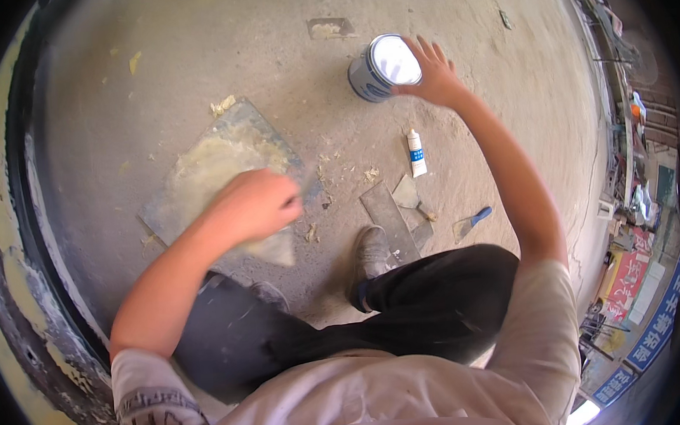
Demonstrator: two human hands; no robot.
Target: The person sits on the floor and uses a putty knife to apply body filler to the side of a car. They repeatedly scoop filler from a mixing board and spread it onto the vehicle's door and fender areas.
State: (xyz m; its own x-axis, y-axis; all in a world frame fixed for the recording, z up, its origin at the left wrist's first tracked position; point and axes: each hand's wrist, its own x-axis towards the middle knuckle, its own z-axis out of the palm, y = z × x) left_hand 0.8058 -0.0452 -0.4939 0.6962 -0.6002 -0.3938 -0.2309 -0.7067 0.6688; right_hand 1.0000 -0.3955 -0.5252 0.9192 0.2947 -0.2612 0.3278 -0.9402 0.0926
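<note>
Over a grey board [157, 216] smeared with cream-coloured paste, my left hand [258, 206] is closed in a fist. Motion blurs it slightly, and what its fingers hold, if anything, is hidden. My right hand [431, 78] reaches out with fingers spread at the right rim of a grey-blue can [367, 81] with a shiny, pale round top [395, 59]. Its thumb and fingers lie along that rim; whether they press on it I cannot tell. Nearer me than the can lies a white tube with a blue band [416, 153].
Near my shoe [370, 253] lie a flat grey plate [389, 219], a scraper with a pale blade [406, 192] and a blue-handled putty knife [475, 224]. Dried paste crumbs [370, 176] dot the concrete floor. A shallow rectangular recess [330, 28] is farther off. Clutter and signs line the right side.
</note>
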